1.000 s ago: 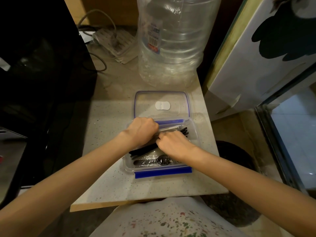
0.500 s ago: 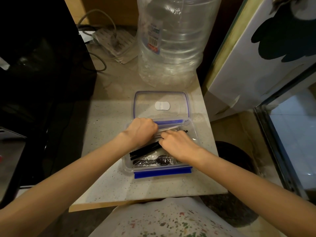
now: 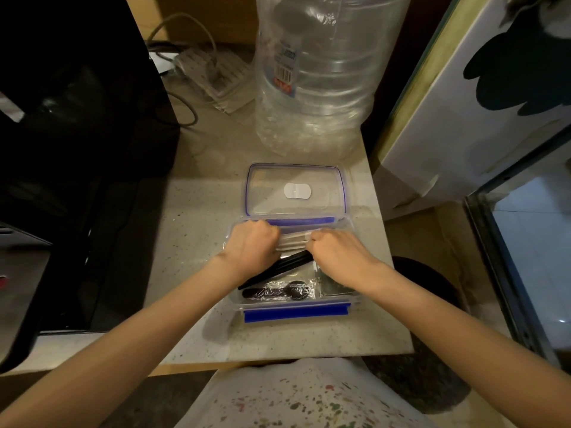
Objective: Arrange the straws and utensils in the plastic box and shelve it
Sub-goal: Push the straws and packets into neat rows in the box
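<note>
1. Left hand (image 3: 251, 247): curling into a loose fist over the left half of the box (image 3: 348, 225), knuckles up, forearm entering from lower left. It is closing on the left end of a pale straw bundle (image 3: 293, 240); the fingertips are hidden.
2. Pale straw bundle: lying along the box's far wall, long axis running left to right, spanning between the two hands and equally near to both.
3. Black straws (image 3: 285, 267): lying just nearer the person, slanting from near left up to far right, passing under both hands.
4. Wrapped utensils (image 3: 278, 293): resting along the near wall, parallel to the blue clip (image 3: 296, 313).
5. Right hand (image 3: 338, 251): mirroring the left, curling onto the bundle's right end, forearm entering from lower right.
6. Lid (image 3: 295, 191): lying open behind the box on the counter (image 3: 191, 230); closing and shelving are judged not yet done.
</note>
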